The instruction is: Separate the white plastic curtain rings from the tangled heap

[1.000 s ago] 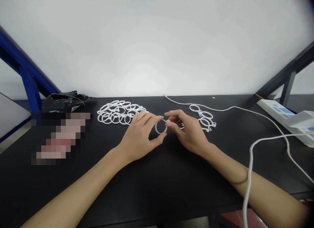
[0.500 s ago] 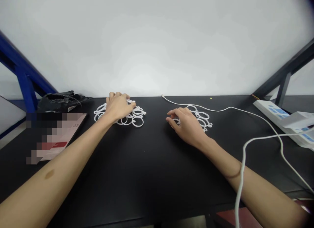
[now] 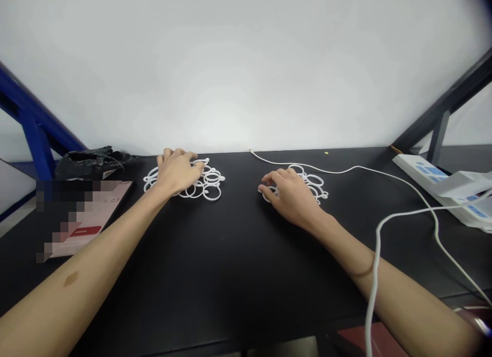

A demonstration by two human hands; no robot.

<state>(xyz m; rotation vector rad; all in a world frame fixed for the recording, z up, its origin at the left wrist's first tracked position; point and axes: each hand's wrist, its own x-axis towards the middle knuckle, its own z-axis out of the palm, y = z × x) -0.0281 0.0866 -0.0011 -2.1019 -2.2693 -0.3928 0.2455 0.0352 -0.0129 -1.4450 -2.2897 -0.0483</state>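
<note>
Black table, two ring piles

left hand stretched forward, palm down — fingers loose, right hand nearer, palm down, fingers curled

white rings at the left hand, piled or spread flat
Spread flat: the white rings lie in a low overlapping patch under the left hand.

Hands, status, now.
Left hand: open, flat on the left ring pile.
Right hand: curled over the right rings; grip cannot be told.
</note>
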